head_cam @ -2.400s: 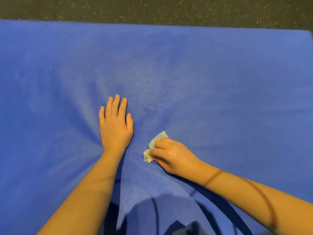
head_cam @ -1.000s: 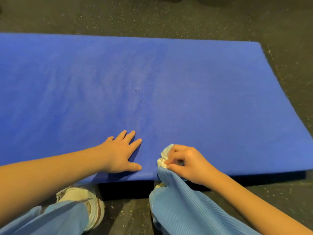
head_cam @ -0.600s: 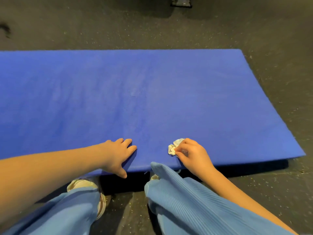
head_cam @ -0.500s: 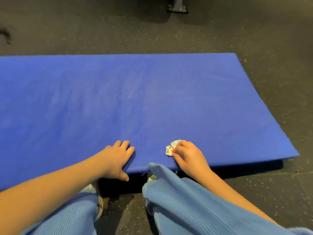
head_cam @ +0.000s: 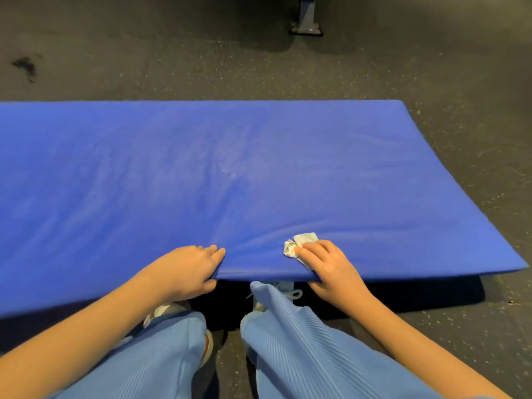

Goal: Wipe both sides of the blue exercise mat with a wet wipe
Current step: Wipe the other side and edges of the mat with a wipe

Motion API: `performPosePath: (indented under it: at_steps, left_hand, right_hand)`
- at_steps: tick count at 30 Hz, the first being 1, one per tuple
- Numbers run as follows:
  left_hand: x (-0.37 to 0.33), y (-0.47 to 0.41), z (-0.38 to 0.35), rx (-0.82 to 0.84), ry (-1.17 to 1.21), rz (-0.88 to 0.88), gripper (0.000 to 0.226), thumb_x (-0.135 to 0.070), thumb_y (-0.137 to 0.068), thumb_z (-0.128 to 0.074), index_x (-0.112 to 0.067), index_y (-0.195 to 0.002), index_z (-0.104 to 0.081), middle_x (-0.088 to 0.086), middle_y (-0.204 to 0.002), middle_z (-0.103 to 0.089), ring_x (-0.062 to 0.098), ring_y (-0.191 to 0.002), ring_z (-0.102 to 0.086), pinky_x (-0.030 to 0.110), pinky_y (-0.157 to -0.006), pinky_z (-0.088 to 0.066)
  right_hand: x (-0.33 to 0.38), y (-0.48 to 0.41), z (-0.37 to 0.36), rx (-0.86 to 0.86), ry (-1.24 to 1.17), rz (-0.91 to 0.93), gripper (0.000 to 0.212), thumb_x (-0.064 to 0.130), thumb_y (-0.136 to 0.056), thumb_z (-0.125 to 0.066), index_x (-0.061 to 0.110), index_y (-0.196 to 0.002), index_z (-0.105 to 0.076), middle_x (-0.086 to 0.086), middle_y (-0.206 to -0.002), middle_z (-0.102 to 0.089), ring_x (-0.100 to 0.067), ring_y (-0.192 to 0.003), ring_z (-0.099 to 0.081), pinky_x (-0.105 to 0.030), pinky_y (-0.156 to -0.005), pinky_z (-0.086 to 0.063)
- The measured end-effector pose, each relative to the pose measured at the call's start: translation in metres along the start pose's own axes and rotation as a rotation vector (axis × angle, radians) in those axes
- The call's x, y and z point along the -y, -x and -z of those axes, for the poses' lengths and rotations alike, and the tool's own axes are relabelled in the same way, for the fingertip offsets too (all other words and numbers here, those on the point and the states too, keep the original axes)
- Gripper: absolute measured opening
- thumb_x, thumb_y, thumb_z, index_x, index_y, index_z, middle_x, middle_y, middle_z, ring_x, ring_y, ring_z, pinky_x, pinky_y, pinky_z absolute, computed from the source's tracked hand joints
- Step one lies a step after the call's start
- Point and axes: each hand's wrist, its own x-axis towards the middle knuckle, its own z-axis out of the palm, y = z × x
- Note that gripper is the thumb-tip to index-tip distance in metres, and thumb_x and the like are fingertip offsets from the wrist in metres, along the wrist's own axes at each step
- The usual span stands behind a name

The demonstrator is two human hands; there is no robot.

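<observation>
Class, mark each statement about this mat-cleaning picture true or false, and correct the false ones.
1. The left hand and right hand both grip the blue mat at its near edge. True.
2. The wet wipe lies on the floor. False: the right hand's fingers hold it against the mat's top.
3. The mat's near edge is lifted off the floor. True.
4. The mat is rolled up. False: it is spread open.

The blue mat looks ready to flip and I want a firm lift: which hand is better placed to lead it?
Probably the left hand: it grips the blue mat at its near edge, thumb under, holding nothing else. The right hand grips that edge too, but its fingers pin the wet wipe.
</observation>
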Motion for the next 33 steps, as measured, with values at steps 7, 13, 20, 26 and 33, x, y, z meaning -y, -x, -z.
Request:
performPosePath:
  at_steps: [7, 13, 20, 26, 33]
  left_hand:
    - [0.009, 0.035, -0.002, -0.129, 0.075, 0.076, 0.034, -0.03, -0.102, -0.034, -0.013, -0.13, -0.04, 0.003, -0.121, -0.051, 0.023, -0.104, -0.053, 0.031, -0.084, -0.037]
    - [0.017, 0.063, -0.008, -0.127, 0.146, 0.181, 0.03, -0.028, -0.102, -0.034, -0.014, -0.127, -0.042, 0.002, -0.113, -0.052, 0.018, -0.083, -0.039, 0.028, -0.072, -0.029]
    - [0.021, 0.087, -0.018, -0.152, 0.246, 0.256, 0.027, -0.023, -0.101, -0.034, -0.015, -0.125, -0.044, 0.001, -0.107, -0.051, 0.019, -0.079, -0.038, 0.03, -0.072, -0.032]
    - [0.034, 0.1, -0.045, -0.161, 0.338, 0.34, 0.031, -0.023, -0.102, -0.035, -0.019, -0.132, -0.04, -0.001, -0.119, -0.052, 0.02, -0.093, -0.053, 0.028, -0.075, -0.035]
    - [0.046, 0.098, -0.076, -0.105, 0.468, 0.315, 0.061, -0.034, -0.099, -0.047, -0.027, -0.153, -0.019, -0.007, -0.161, -0.016, 0.011, -0.143, -0.027, 0.021, -0.109, -0.024]
  right_hand:
    - [0.022, -0.022, 0.02, -0.043, -0.089, 0.109, 0.071, -0.009, -0.052, -0.066, 0.018, -0.115, -0.051, 0.001, -0.108, -0.061, -0.022, -0.089, -0.046, -0.027, -0.07, -0.046]
    - [0.041, -0.034, 0.019, -0.016, -0.14, 0.173, 0.066, -0.001, -0.059, -0.057, 0.024, -0.12, -0.049, 0.003, -0.109, -0.059, -0.02, -0.091, -0.046, -0.036, -0.059, -0.054]
    - [0.059, -0.051, 0.025, 0.058, -0.187, 0.242, 0.07, 0.001, -0.059, -0.074, 0.025, -0.12, -0.049, 0.005, -0.106, -0.058, -0.017, -0.091, -0.045, -0.029, -0.061, -0.053]
    - [0.079, -0.075, 0.013, 0.184, -0.194, 0.258, 0.063, 0.002, -0.058, -0.071, 0.02, -0.117, -0.06, 0.0, -0.101, -0.061, -0.019, -0.085, -0.046, -0.027, -0.061, -0.047]
    - [0.086, -0.084, 0.003, 0.334, -0.173, 0.295, 0.041, 0.02, -0.066, -0.063, 0.021, -0.107, -0.063, 0.003, -0.093, -0.055, -0.01, -0.079, -0.028, -0.029, -0.059, -0.039]
